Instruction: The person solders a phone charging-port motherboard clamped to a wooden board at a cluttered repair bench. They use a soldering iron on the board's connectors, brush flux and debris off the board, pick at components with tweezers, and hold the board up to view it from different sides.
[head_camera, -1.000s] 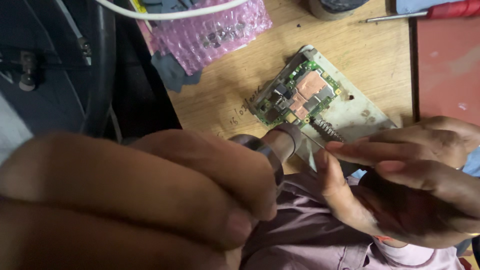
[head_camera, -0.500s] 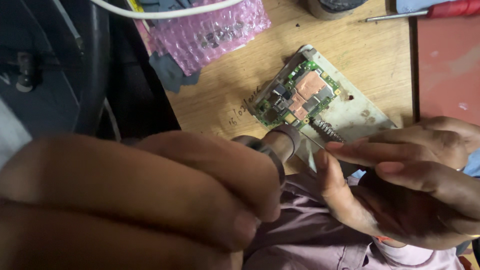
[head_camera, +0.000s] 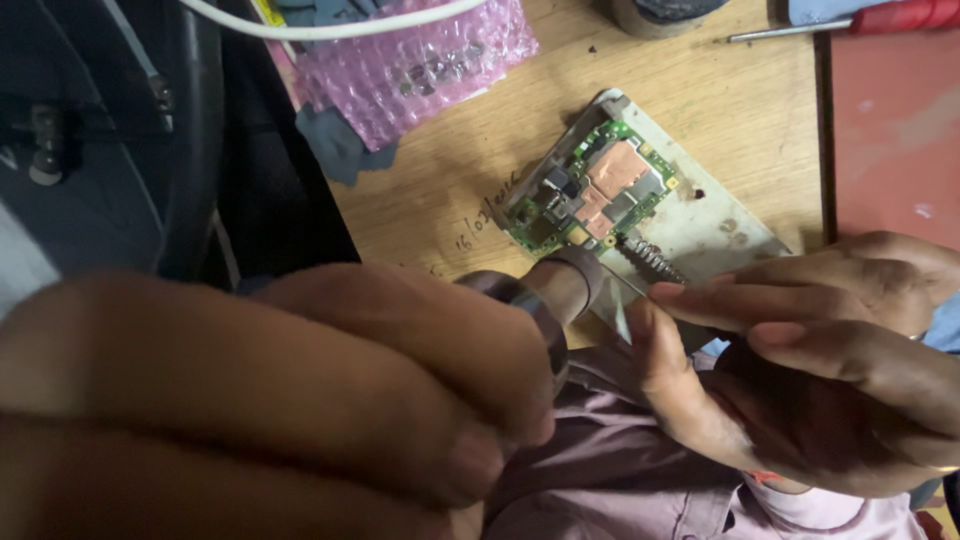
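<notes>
Head view: the left hand (head_camera: 300, 400) is closed around a dark round-barrelled tool (head_camera: 560, 290), its tip at the green circuit board (head_camera: 595, 190) in a grey phone frame (head_camera: 700, 225) on the wooden counter (head_camera: 450, 200). The right hand (head_camera: 830, 360) pinches thin metal tweezers (head_camera: 620, 300). This looks like rework on the board; the next move needs steady, fine aim.

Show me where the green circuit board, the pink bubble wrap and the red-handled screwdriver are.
Green circuit board (head_camera: 590, 190), head view, on its copper-coloured shield.
Pink bubble wrap (head_camera: 420, 70), head view, middle of the sheet.
Red-handled screwdriver (head_camera: 900, 15), head view, on the red handle.
</notes>
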